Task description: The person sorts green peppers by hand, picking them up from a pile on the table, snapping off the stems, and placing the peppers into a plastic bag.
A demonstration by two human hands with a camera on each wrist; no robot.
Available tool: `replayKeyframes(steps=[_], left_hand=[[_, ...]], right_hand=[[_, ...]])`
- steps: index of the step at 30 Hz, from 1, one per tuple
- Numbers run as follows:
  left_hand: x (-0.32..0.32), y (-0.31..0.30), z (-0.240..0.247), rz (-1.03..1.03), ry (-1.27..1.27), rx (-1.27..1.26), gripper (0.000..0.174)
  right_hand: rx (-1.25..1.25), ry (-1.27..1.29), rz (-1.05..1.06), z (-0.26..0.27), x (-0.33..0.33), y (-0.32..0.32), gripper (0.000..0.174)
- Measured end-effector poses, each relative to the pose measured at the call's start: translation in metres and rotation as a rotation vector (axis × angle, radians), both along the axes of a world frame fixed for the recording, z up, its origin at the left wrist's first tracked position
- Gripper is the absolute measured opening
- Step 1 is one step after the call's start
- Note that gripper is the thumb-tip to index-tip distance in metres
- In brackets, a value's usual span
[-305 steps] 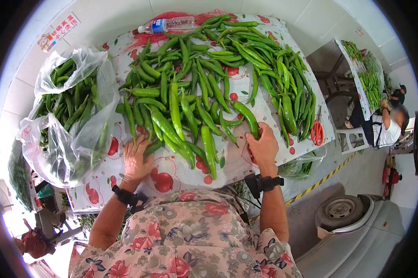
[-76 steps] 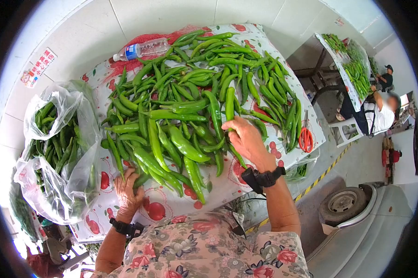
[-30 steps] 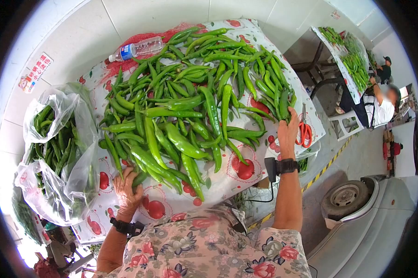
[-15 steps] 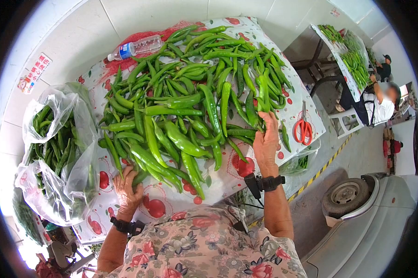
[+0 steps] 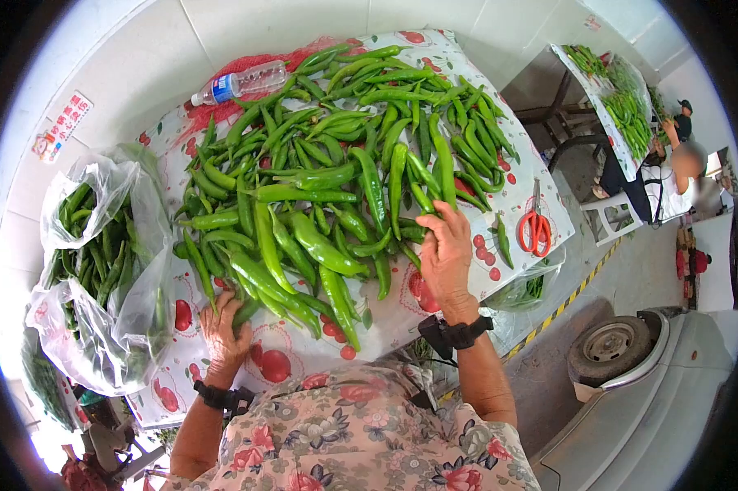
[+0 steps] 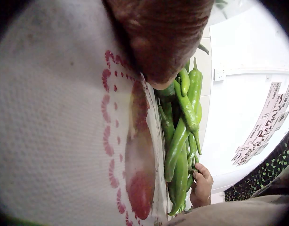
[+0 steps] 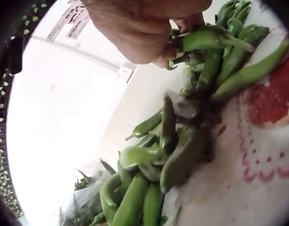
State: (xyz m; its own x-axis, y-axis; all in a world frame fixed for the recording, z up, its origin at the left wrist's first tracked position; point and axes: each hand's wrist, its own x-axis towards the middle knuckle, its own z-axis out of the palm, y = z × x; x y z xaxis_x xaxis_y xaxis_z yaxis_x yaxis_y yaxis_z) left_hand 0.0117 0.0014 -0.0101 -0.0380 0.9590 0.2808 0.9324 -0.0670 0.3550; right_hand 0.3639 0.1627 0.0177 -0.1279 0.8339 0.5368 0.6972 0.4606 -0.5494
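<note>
Long green chili peppers [image 5: 324, 250] lie heaped across a fruit-print tablecloth [image 5: 414, 323]. At the heap's near left edge my left hand [image 5: 226, 331] rests with fingers extended, a dark green pepper [image 5: 246, 311] between its thumb side and the heap. The left wrist view shows only part of that hand [image 6: 161, 37] above the cloth. My right hand [image 5: 447, 258] is at the heap's right front, with green peppers at its fingertips. In the right wrist view its fingers pinch a green pepper [image 7: 201, 40] by one end, above other peppers [image 7: 135, 197].
A clear plastic bag [image 5: 83, 340] full of peppers stands at left. Red-handled scissors [image 5: 535, 231] lie near the right edge beside a single pepper [image 5: 504, 241]. A plastic bottle [image 5: 250, 82] lies on red netting at the back. A person sits at another table [image 5: 631, 168].
My right hand has gone from the front of the heap to the right-hand peppers, then back left with peppers at its fingers. A single pepper now lies beside the scissors. The left hand stays put.
</note>
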Motion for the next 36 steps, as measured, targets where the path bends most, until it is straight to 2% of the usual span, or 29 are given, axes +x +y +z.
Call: replayKeyframes(steps=[6, 9, 16, 19, 22, 24, 26, 30, 35, 36], left_hand=[[-0.002, -0.001, -0.001, 0.005, 0.009, 0.002, 0.04], [0.0, 0.0, 0.002, 0.014, -0.001, 0.0, 0.04], [0.0, 0.0, 0.002, 0.028, 0.013, -0.019, 0.042], [0.0, 0.002, 0.001, 0.03, 0.019, -0.02, 0.042], [0.0, 0.0, 0.001, 0.037, 0.01, -0.022, 0.042], [0.001, 0.001, 0.002, 0.037, 0.01, -0.02, 0.042], [0.003, 0.002, 0.005, 0.034, 0.021, -0.013, 0.042], [0.0, 0.002, 0.003, 0.021, 0.02, -0.013, 0.044], [0.0, 0.002, 0.001, 0.013, 0.008, -0.013, 0.045], [0.0, 0.001, 0.002, 0.019, 0.004, -0.023, 0.045]], right_hand=[[-0.07, -0.094, 0.157, 0.015, -0.039, -0.01, 0.029], [-0.035, -0.062, 0.236, 0.007, -0.043, -0.007, 0.031], [-0.069, 0.067, 0.242, 0.023, -0.042, -0.014, 0.017], [-0.203, 0.198, 0.218, 0.028, -0.032, -0.011, 0.018], [-0.163, 0.201, 0.082, 0.027, -0.004, 0.016, 0.017], [-0.142, 0.15, -0.015, 0.036, 0.024, 0.039, 0.023], [-0.206, 0.228, -0.12, 0.047, 0.043, 0.06, 0.035], [-0.189, -0.003, -0.212, 0.032, 0.095, 0.121, 0.052], [-0.205, -0.215, -0.301, 0.019, 0.112, 0.177, 0.068], [-0.295, -0.274, -0.329, 0.016, 0.115, 0.189, 0.077]])
